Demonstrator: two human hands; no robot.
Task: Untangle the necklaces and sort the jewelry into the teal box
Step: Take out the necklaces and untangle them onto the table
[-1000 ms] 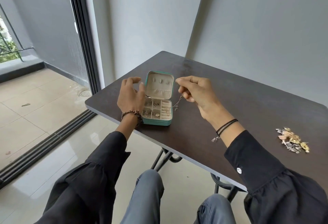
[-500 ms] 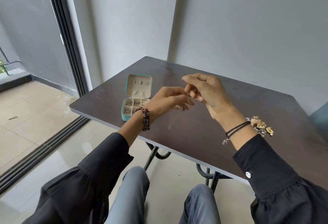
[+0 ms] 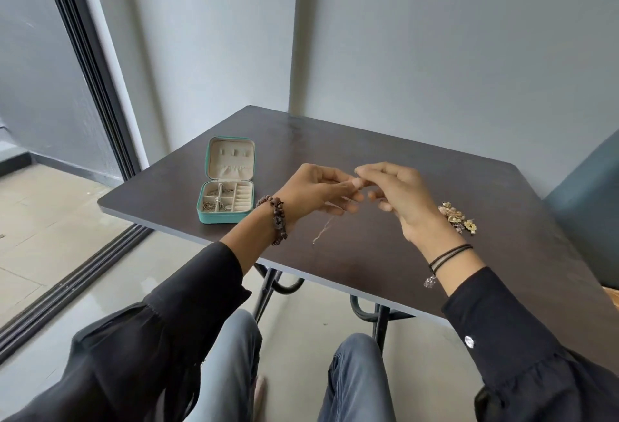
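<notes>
Left hand (image 3: pixel 311 187), right hand (image 3: pixel 398 194) gone from teal box (image 3: pixel 221 219), now pinching chain (image 3: pixel 323 231) between them, tail dangling: untangling underway.

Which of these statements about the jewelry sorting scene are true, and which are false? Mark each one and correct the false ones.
1. The teal box stands open on the table. True.
2. The left hand and the right hand meet at the fingertips on a thin chain that dangles above the table. True.
3. The loose jewelry pile lies left of the teal box. False: it lies far to the right, just behind the right hand's wrist.
4. Every compartment of the teal box is empty. False: several hold silvery pieces.
5. A beaded bracelet sits on the left wrist. True.
</notes>
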